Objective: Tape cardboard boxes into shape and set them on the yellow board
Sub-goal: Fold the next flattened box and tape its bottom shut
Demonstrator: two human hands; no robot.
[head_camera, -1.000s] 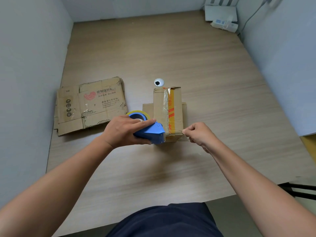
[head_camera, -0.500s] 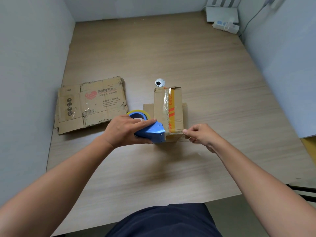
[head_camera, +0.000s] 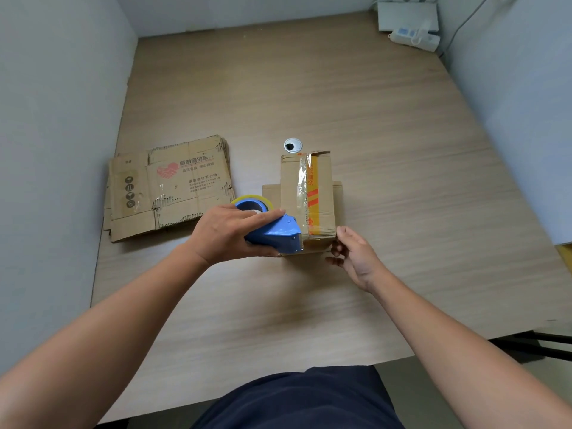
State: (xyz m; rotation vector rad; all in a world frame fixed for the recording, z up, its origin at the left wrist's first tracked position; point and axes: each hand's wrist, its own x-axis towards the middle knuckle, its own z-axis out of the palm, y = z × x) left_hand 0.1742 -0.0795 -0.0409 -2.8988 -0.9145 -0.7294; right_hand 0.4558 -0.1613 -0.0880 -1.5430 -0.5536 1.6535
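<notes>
Out on the counter [head_camera: 402,187], the cardboard box [head_camera: 294,193] stands upright, clear tape running along its top. At the box's near left edge, the left hand [head_camera: 229,235] has its grip clamped around the blue tape dispenser [head_camera: 274,233], whose nose is against the cardboard. At the box's near right corner, the right hand [head_camera: 356,258] has a loose grip, fingers apart, fingertips touching the side. Left of the box lies a flattened cardboard stack [head_camera: 167,187]; just behind the box is a round cable grommet [head_camera: 292,145].
</notes>
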